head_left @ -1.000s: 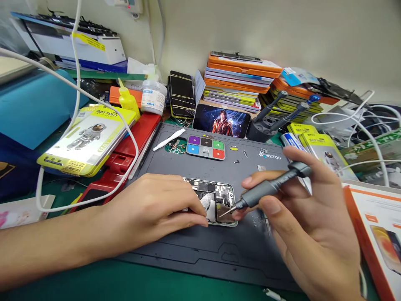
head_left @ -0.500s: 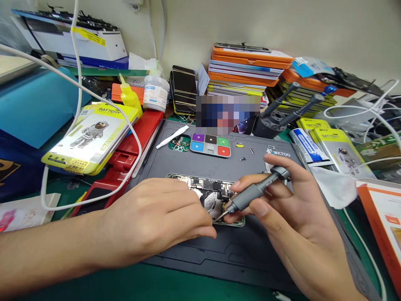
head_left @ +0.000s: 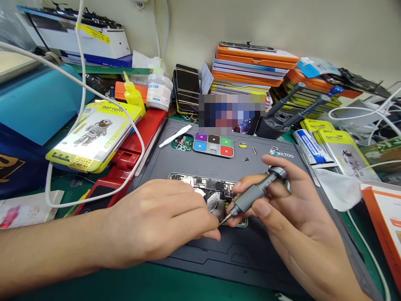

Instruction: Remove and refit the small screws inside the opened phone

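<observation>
Opened phone (head_left: 215, 201), hands (head_left: 169, 221) (head_left: 297, 217) close together, left palm-down, right holding slanted screwdriver (head_left: 252, 197)

The left hand (head_left: 166, 221) lies across the opened phone (head_left: 216, 200), hiding much of its left and near sides, and I can't see whether those curled fingers pinch anything. The thin tip of the screwdriver (head_left: 250, 197) ends right at them, so what it meets escapes me; the right hand (head_left: 291, 213) covers some of the phone's right end. Blocky blur swallows most of the propped screen (head_left: 249, 127). A dark bit (head_left: 246, 159) on the mat (head_left: 200, 165) is too small to make out. The orange-and-white box (head_left: 387, 221) runs out of view at right, the dark blue bag (head_left: 19, 163) at left.
</observation>
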A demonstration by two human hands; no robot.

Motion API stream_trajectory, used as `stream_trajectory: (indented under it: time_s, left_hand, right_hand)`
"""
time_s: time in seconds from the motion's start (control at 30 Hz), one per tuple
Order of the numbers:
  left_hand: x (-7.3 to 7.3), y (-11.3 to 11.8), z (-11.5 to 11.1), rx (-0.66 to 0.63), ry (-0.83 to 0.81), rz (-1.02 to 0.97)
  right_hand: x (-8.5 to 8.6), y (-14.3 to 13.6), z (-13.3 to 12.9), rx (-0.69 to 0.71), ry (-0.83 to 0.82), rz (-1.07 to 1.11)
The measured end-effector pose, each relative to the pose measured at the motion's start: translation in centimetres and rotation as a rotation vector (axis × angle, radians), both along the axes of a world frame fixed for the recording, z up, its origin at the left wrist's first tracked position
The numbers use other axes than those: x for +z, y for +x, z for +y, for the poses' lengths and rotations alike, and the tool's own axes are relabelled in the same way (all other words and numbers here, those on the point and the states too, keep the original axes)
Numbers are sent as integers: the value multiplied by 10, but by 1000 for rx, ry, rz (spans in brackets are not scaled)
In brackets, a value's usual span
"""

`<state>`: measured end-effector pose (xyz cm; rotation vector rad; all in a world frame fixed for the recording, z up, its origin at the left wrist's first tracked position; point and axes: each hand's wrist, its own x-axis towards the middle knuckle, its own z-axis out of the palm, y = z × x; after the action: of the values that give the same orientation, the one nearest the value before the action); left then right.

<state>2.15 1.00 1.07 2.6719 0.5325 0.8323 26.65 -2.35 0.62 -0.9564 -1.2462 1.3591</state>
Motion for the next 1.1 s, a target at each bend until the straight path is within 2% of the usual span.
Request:
stream_trajectory:
  time_s: [0.13,0.27,0.53,1.1]
  left_hand:
    - [2,0,-1,-17,-9,-17]
    - [0,-1,0,-27,-29,0]
    - [-11,-3,-1,-52,-33,-50]
    - [-10,-2,-1,-49,-20,-38]
  right_hand:
    - [1,-2,-2,-24,-101,33]
    - [-1,-1,-2,-12,-127,60]
    - [-1,1,0,16,-129,97]
    - [1,1,-2,22,-149,54]
